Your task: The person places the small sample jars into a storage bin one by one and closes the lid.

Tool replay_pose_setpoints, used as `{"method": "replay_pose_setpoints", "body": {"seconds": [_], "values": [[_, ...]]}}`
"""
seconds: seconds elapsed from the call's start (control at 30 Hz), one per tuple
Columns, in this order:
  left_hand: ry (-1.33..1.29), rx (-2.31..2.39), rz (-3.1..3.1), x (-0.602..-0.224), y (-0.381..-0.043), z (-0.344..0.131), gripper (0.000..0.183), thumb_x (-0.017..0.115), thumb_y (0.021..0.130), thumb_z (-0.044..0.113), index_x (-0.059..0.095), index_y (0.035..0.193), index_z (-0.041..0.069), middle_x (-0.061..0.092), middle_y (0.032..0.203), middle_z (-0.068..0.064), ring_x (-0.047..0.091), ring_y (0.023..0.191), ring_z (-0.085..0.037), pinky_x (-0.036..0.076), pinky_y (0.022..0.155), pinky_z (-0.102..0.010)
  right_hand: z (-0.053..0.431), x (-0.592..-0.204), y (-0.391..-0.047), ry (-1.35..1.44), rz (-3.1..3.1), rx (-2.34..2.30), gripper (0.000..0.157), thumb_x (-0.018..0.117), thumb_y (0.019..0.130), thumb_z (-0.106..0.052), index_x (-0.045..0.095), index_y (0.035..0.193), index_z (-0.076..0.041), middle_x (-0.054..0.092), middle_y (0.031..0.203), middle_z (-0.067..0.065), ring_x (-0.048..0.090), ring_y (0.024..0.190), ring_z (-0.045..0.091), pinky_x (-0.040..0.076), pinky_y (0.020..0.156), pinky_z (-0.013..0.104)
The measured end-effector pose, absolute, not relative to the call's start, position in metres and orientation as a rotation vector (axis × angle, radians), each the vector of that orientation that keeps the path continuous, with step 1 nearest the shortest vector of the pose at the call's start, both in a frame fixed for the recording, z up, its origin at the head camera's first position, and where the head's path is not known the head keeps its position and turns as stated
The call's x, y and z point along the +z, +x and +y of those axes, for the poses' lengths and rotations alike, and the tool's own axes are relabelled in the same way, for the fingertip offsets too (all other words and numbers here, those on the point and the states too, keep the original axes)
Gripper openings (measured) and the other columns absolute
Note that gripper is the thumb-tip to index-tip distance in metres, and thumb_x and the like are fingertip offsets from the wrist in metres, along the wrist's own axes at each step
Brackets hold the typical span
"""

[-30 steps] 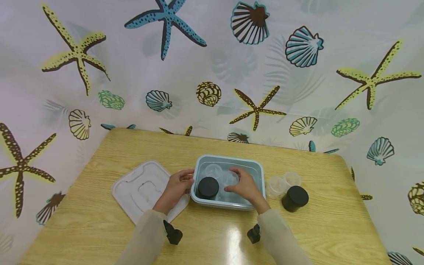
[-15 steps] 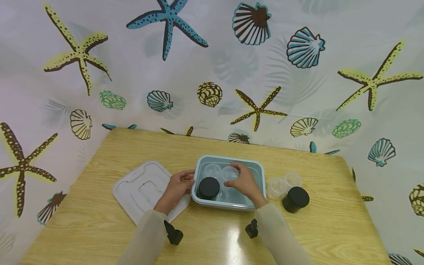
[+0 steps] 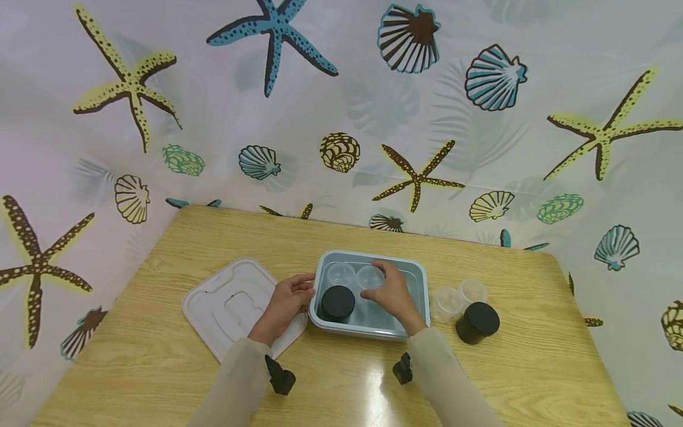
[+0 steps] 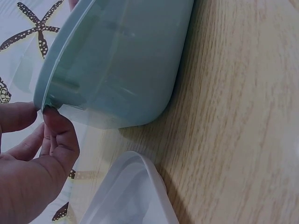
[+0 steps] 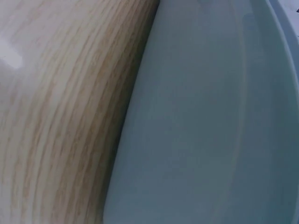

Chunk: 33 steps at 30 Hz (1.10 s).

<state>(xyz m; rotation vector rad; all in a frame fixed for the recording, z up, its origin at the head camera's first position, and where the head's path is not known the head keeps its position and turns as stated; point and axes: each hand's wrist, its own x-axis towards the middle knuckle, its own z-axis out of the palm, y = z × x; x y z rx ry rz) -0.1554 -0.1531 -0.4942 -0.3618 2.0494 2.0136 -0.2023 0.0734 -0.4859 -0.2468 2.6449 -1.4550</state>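
Note:
A pale blue plastic tub (image 3: pixel 368 334) stands on the wooden table in the head view. My left hand (image 3: pixel 283 305) pinches its left rim between thumb and finger, which the left wrist view shows close up on the tub's wall (image 4: pixel 131 60). Inside the tub, my right hand (image 3: pixel 393 292) holds a small clear round container (image 3: pixel 369 277) between thumb and fingers. Beside that, a second clear round container (image 3: pixel 340 274) sits at the back left, behind a black-topped jar (image 3: pixel 338 301). In the right wrist view only the tub's outer wall (image 5: pixel 187 121) and table show; the hand is hidden.
A whitish lid (image 3: pixel 219 305) lies on the table left of the tub, partly under the left forearm. To the right stand two clear containers (image 3: pixel 448 302) and a black jar (image 3: pixel 478 321). A shell-and-starfish curtain (image 3: pixel 299 112) hangs behind the table (image 3: pixel 133 350).
My right hand has shifted slightly back within the tub, bringing the clear container up alongside the other clear one. My left hand stays on the rim.

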Motion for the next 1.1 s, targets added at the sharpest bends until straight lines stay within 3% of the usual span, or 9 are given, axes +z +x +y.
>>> {"method": "replay_pose_setpoints", "body": {"seconds": [0.83, 1.1], "values": [[-0.373, 2.001, 2.057, -0.492, -0.155, -0.152, 0.041, 0.051, 0.096, 0.004, 0.048, 0.137, 0.003, 0.055, 0.114, -0.014, 0.056, 0.083, -0.011, 0.049, 0.069, -0.024, 0.077, -0.497, -0.203, -0.279, 2.690, -1.418, 0.067, 0.083, 0.067, -0.007, 0.052, 0.127, 0.004, 0.056, 0.128, 0.021, 0.052, 0.120, 0.035, 0.041, 0.102, 0.047], [-0.384, 1.993, 2.062, -0.493, -0.156, -0.153, 0.040, 0.052, 0.096, 0.004, 0.050, 0.136, 0.004, 0.055, 0.111, -0.012, 0.056, 0.083, -0.011, 0.049, 0.069, -0.023, 0.087, -0.497, -0.200, -0.278, 2.623, -1.543, 0.067, 0.080, 0.067, -0.001, 0.049, 0.126, 0.009, 0.054, 0.127, 0.026, 0.052, 0.119, 0.039, 0.040, 0.103, 0.046]]}}
